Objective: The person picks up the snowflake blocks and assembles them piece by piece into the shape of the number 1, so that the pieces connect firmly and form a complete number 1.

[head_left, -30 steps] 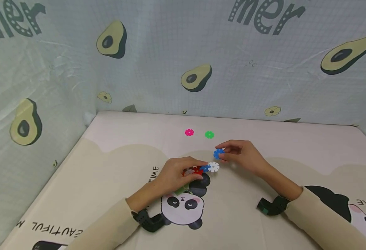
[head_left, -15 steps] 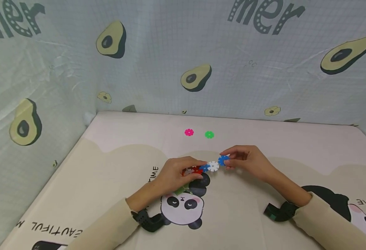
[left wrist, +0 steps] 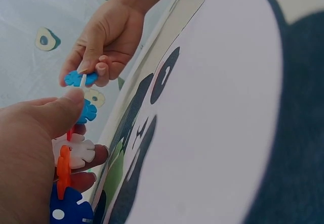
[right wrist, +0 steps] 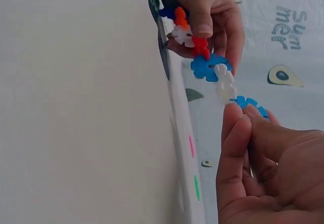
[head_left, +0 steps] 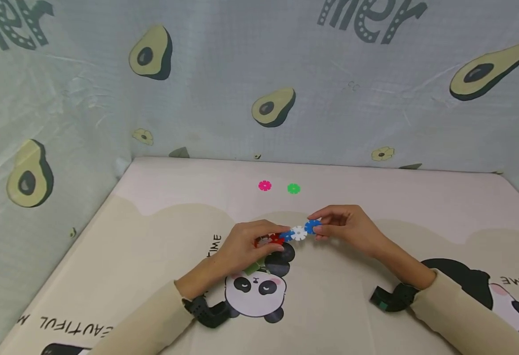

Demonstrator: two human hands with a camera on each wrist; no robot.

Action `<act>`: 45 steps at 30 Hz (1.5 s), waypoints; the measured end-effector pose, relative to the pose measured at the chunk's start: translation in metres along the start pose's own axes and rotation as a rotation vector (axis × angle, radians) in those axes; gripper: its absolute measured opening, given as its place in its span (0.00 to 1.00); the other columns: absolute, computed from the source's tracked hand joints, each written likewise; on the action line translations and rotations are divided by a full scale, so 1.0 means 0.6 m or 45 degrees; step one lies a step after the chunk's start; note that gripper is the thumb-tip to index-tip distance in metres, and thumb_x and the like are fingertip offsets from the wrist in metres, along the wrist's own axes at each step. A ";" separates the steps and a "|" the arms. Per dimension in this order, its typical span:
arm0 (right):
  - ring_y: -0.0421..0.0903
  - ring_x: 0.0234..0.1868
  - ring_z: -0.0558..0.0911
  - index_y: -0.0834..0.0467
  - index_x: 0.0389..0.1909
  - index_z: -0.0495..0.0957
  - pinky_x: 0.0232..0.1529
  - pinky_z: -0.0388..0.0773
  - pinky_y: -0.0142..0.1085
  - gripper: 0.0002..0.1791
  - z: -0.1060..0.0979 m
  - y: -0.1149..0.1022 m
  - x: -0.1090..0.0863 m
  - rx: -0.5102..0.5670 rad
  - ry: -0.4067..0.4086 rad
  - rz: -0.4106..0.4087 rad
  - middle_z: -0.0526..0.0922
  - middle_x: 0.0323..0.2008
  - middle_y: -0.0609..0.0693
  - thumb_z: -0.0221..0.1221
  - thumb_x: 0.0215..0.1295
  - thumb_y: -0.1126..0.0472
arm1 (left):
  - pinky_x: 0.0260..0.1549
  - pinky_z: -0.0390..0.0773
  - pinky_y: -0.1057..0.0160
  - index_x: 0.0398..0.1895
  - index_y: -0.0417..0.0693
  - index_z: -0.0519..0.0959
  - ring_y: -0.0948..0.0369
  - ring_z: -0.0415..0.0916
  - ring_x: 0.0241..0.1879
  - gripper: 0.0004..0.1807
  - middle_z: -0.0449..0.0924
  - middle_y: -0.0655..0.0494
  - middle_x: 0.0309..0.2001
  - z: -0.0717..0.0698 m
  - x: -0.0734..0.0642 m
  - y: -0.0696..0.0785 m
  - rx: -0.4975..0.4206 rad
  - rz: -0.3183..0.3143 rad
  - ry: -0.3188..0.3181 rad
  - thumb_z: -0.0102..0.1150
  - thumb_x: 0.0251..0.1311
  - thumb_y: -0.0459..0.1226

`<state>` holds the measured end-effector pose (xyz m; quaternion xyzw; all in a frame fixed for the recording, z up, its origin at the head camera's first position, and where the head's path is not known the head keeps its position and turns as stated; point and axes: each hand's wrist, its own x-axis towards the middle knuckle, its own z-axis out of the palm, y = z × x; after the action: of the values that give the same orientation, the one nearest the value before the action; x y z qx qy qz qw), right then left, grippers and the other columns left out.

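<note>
My left hand (head_left: 246, 246) holds a chain of several interlocking snowflake discs between thumb and fingers. In the left wrist view, a dark blue disc (left wrist: 71, 209) and an orange disc (left wrist: 64, 171) make up its near end. A red disc (right wrist: 200, 46), a light blue disc (right wrist: 204, 70) and a white disc (right wrist: 226, 85) follow toward the far end in the right wrist view. My right hand (head_left: 352, 229) pinches another blue disc (head_left: 312, 226) by its edge. That disc meets the rim of the white disc, edge to edge; its slot is partly hidden by fingertips.
A pink disc (head_left: 265, 186) and a green disc (head_left: 294, 189) lie farther back on the table. The tabletop cover (head_left: 188, 182) carries panda prints and meets a hanging avocado-print sheet (head_left: 215, 74) at the back. Each wrist wears a black camera mount (head_left: 392, 298).
My right hand has brought the blue disc down and right, then left against the white disc at the chain's end. My left hand keeps its hold, and the head view has shifted slightly.
</note>
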<state>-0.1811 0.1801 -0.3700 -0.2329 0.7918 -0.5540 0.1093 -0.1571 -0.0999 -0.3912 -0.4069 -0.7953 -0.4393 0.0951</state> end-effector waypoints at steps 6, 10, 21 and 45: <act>0.53 0.29 0.83 0.60 0.46 0.83 0.27 0.75 0.35 0.14 0.005 0.001 0.001 0.000 0.018 -0.046 0.82 0.28 0.54 0.66 0.59 0.63 | 0.40 0.77 0.69 0.54 0.47 0.81 0.67 0.77 0.43 0.21 0.83 0.58 0.45 -0.001 0.000 -0.002 -0.027 -0.005 0.002 0.69 0.54 0.36; 0.53 0.28 0.82 0.60 0.45 0.83 0.26 0.75 0.35 0.13 0.007 0.004 0.000 0.008 0.032 -0.062 0.82 0.28 0.55 0.66 0.59 0.64 | 0.38 0.77 0.69 0.54 0.45 0.80 0.66 0.76 0.41 0.22 0.83 0.57 0.45 -0.001 0.001 0.000 -0.043 -0.002 -0.007 0.68 0.54 0.35; 0.53 0.27 0.82 0.58 0.44 0.83 0.24 0.72 0.33 0.11 0.014 0.005 -0.002 0.032 0.036 -0.068 0.81 0.26 0.54 0.66 0.59 0.65 | 0.41 0.77 0.68 0.54 0.44 0.81 0.67 0.77 0.44 0.21 0.83 0.58 0.46 0.000 -0.001 -0.003 -0.085 -0.024 -0.025 0.68 0.54 0.33; 0.54 0.28 0.83 0.63 0.43 0.81 0.27 0.77 0.35 0.10 0.017 0.004 0.000 0.090 -0.016 -0.100 0.82 0.26 0.57 0.64 0.59 0.69 | 0.46 0.77 0.66 0.53 0.38 0.80 0.61 0.80 0.48 0.22 0.83 0.53 0.46 0.000 0.003 0.001 -0.149 0.002 -0.015 0.68 0.51 0.29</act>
<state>-0.1774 0.1723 -0.3759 -0.2631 0.7613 -0.5840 0.1006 -0.1579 -0.0988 -0.3902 -0.4150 -0.7683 -0.4827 0.0667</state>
